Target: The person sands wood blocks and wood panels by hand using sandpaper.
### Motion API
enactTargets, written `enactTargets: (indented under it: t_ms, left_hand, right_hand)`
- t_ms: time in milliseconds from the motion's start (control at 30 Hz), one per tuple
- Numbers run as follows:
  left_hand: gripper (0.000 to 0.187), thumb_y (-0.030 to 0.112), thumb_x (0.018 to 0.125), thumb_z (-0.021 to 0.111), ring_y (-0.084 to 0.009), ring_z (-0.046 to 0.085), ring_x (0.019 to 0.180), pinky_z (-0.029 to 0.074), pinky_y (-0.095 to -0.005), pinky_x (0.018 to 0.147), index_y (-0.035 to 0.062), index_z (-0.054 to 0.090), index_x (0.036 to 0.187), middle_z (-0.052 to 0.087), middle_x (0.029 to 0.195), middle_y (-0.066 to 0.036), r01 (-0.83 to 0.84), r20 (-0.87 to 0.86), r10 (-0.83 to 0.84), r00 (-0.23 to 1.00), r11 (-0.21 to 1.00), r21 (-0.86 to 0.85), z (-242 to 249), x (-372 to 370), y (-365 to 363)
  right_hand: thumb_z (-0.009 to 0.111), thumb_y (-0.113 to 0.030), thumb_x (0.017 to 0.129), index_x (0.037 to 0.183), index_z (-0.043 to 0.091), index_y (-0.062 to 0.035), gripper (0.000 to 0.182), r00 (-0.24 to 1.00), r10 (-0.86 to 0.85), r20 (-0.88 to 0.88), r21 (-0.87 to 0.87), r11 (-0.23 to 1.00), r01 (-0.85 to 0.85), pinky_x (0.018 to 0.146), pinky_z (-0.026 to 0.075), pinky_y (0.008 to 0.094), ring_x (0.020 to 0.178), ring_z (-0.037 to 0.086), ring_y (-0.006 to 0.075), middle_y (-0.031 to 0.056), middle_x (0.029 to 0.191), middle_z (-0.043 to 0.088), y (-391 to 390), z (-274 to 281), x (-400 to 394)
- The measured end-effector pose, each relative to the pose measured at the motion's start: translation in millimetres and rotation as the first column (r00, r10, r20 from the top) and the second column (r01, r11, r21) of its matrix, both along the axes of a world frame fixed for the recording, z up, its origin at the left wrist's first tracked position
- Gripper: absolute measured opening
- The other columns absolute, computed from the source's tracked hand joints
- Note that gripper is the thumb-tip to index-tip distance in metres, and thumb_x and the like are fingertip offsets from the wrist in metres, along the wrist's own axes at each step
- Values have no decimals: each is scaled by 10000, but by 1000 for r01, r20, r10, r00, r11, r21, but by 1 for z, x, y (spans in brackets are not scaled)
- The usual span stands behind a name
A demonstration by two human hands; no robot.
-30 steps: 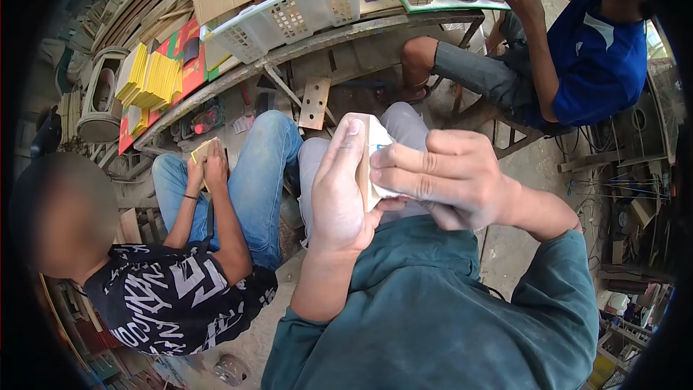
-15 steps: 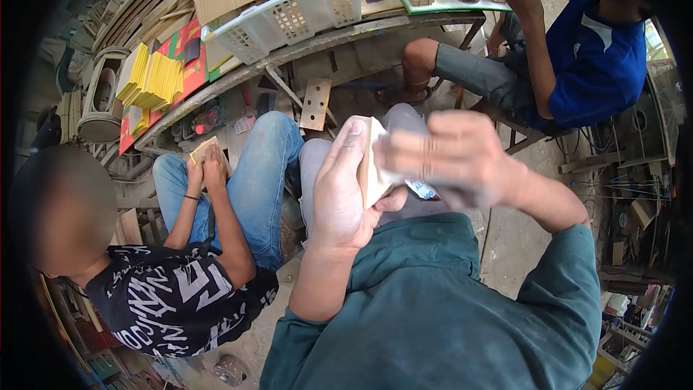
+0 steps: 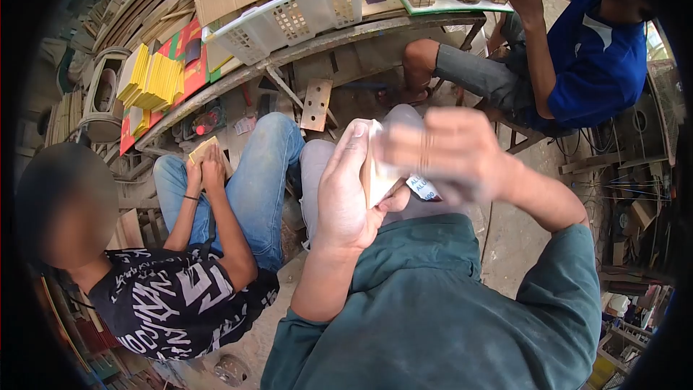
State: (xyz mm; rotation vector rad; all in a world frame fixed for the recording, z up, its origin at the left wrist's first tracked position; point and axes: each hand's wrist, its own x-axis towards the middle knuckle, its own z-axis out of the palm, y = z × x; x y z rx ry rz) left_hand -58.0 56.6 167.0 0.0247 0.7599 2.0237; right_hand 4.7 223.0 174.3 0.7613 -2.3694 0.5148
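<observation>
A pale, flat wooden piece (image 3: 377, 177) stands on edge in my left hand (image 3: 345, 191), with my fingers wrapped round it and the thumb at its top. Right beside its face is my right hand (image 3: 451, 155), smeared by motion; what its fingers hold, if anything, I cannot make out. Below the right hand, a white sheet with blue print (image 3: 424, 188) shows over my lap.
A person in a black patterned shirt (image 3: 166, 303) sits at the left with a yellow-edged piece. Another in a blue shirt (image 3: 595, 65) sits at the right. Ahead, a long bench (image 3: 325, 35) bears a white basket (image 3: 289, 22) and yellow-edged stacks (image 3: 155, 79).
The printed sheet shows more below my right hand, which is still blurred. The person in blue has shifted their raised hands slightly. The person at the left has moved their head a little.
</observation>
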Motion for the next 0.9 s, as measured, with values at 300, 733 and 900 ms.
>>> enactTargets:
  t_ms: [300,733,900]
  left_hand:
    - [246,330,1010,352,-91,443,535,312,-216,399,131,497,1007,533,793,-14,-18,30,18,999,1000,-20,-1,-2,1]
    - [245,324,1011,344,-81,353,466,247,-212,398,145,512,997,538,769,16,36,17,-36,999,999,-1,0,-1,-6]
    - [259,326,1010,342,-80,455,524,269,-203,390,136,517,1020,567,824,-3,110,29,-114,993,987,120,-2,-4,-8]
  right_hand:
    - [632,-128,592,1109,665,-77,521,991,107,76,-9,994,-107,506,412,294,557,441,187,41,1149,655,-7,4,7]
    - [618,-171,642,1033,695,-106,404,999,-52,-9,26,998,52,494,404,288,563,426,175,12,1132,663,6,5,-2]
    - [645,-154,607,1030,683,-73,432,998,53,-14,22,998,-53,461,379,290,538,399,164,42,1103,673,9,6,-9]
